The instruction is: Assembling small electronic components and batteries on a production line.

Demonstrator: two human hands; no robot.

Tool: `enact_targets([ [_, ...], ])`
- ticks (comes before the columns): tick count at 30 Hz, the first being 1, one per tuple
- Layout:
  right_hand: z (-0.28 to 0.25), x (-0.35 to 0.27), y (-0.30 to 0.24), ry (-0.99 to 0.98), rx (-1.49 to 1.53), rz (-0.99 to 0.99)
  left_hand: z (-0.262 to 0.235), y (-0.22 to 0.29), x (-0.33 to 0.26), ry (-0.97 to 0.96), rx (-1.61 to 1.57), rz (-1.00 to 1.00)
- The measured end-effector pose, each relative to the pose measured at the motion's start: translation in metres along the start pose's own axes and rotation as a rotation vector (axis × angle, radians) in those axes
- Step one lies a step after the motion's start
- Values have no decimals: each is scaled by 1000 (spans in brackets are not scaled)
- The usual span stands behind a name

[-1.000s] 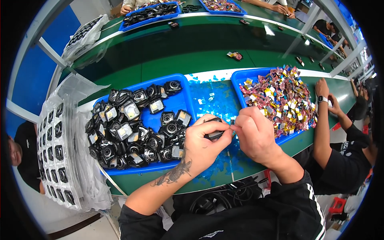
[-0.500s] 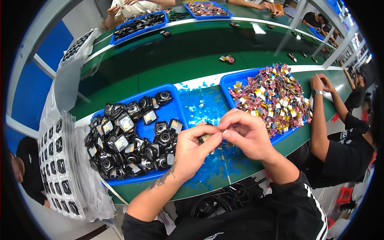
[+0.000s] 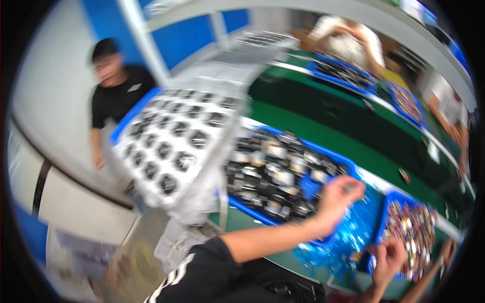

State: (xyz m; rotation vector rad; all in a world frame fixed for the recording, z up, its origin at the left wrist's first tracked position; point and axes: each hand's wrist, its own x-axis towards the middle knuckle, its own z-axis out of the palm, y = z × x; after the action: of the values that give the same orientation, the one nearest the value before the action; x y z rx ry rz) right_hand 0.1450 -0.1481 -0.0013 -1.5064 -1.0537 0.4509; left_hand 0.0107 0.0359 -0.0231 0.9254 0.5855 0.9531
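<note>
My left hand [image 3: 337, 203] is over the right edge of a blue tray [image 3: 252, 215] heaped with black watch-like cases [image 3: 275, 174]. Its fingers are curled into a pinch, and motion blur hides what they may hold. My right hand [image 3: 389, 258] is lower and to the right, by the left edge of a second blue tray [image 3: 380, 227] full of small pink and yellow circuit parts [image 3: 414, 230]. That hand is closed too. A small yellow and dark piece [image 3: 357, 256] shows beside its fingertips, too smeared to name.
Scraps of blue film [image 3: 348, 230] cover the green table between the trays. Plastic sheets of black cases [image 3: 172, 136] are stacked at left. A person in black [image 3: 118, 83] stands beyond them. Others work across the green belt [image 3: 323, 113]; a co-worker's hand [image 3: 447, 250] is at right.
The view has swung left, bringing the stacked sheets and a standing person into sight. My hands, which were together before, are now apart, the left one beside the tray of black cases.
</note>
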Motion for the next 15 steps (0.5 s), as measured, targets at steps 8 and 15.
enact_targets([
  [8,-22,12,13,-226,-128,-100,7,-5,-3,-75,-64,-222],
  [15,13,16,-10,-138,-28,23,11,-16,-24,-192,-8,-106],
])
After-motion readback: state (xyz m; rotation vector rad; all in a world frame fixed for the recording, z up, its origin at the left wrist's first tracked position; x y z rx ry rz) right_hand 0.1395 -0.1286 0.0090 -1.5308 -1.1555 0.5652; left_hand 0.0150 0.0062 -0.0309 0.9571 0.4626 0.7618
